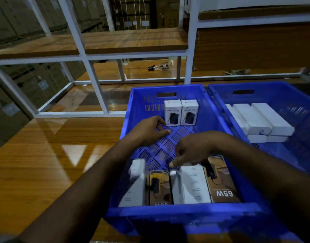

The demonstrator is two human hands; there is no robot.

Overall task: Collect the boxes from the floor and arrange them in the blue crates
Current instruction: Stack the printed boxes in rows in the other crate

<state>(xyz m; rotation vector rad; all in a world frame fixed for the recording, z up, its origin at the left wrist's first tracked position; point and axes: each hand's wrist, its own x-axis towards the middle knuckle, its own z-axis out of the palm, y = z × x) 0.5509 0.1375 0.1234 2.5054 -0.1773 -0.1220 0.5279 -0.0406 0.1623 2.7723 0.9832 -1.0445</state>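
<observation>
Boxes (191, 185) lie flat, long axes running toward crate's (182, 210) far wall.

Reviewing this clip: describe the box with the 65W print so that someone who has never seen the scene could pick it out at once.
Start at the left blue crate, the one that both hands reach into. Along its near wall lies a row of four boxes; the 65W box is the one at the right end, just beyond the right hand. Unlike the plain white box beside it, it has a dark printed face with large white "65W" lettering, upside down to the camera.

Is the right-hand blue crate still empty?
No, the right-hand blue crate already holds a stack of white boxes.
</observation>
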